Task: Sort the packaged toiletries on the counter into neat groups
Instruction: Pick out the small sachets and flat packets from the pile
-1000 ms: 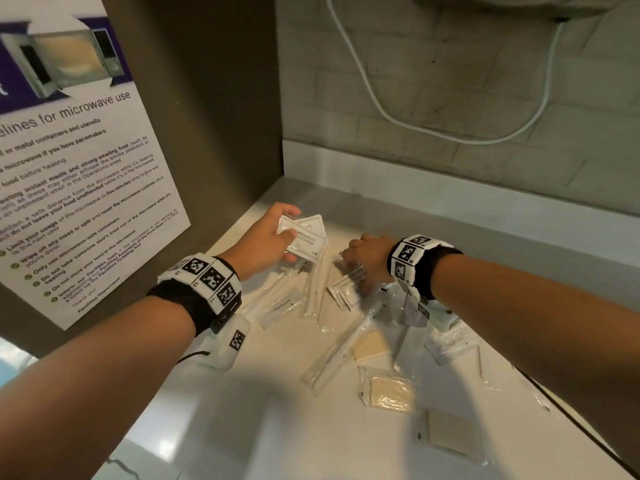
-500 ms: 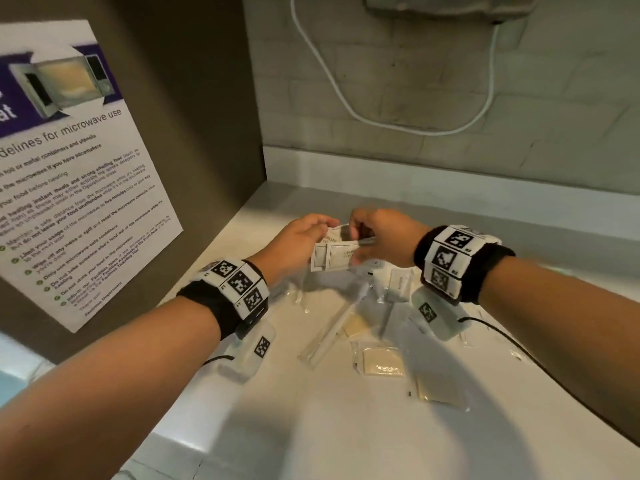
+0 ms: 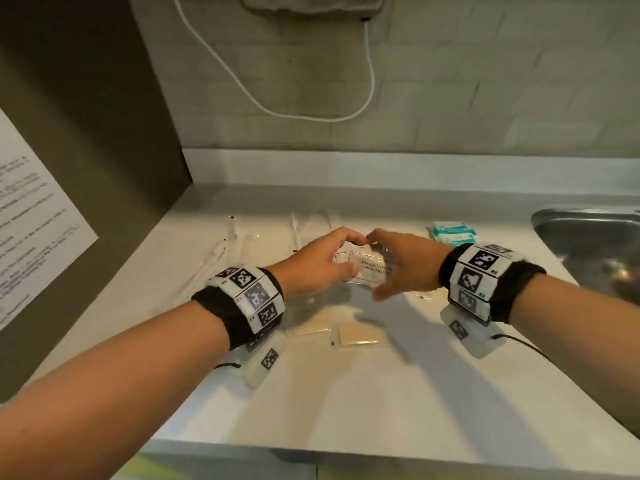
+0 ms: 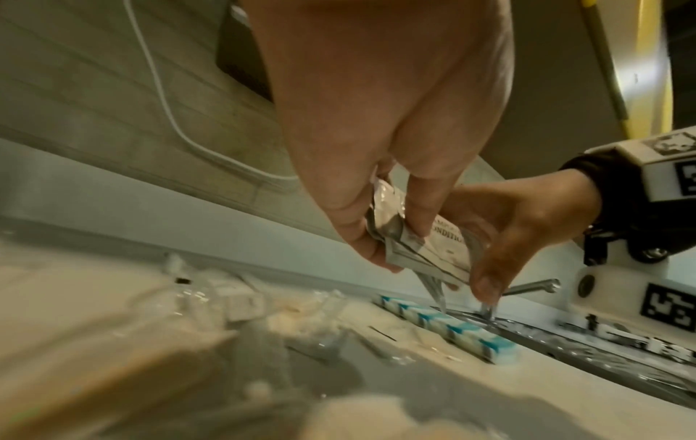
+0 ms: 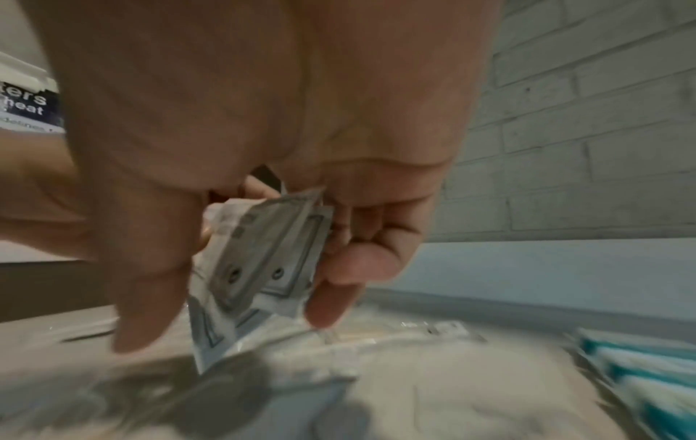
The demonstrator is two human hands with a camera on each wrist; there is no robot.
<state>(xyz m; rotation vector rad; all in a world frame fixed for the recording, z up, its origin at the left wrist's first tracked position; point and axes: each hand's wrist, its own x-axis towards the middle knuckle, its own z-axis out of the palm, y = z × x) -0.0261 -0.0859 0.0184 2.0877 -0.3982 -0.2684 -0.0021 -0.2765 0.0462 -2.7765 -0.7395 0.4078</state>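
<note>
1. Both hands meet above the middle of the counter [image 3: 346, 403]: the left hand [image 3: 313, 263] pinches a small stack of shampoo sachets [image 3: 363, 266] between thumb and curled fingers, and the right hand [image 3: 403, 263] holds the stack's other end, its thumb below and fingers over the top.
2. From the left wrist, the sachets [image 4: 429, 253] fan slightly at their lower edges, clear of the counter.
3. Below the hands lie tan flat packets [image 3: 356, 336] in clear wrap, near the front of the scattered pile.
4. Clear-wrapped long items [image 3: 221, 251] lie to the left, towards the wall.
5. Teal-and-white packets [image 3: 452, 232] sit in a stack to the right, just beside the steel sink [image 3: 588, 237].
6. On the brick wall [image 3: 485, 98] hangs a white cable [image 3: 242, 88]; a printed notice [image 3: 31, 216] is on the left panel.
</note>
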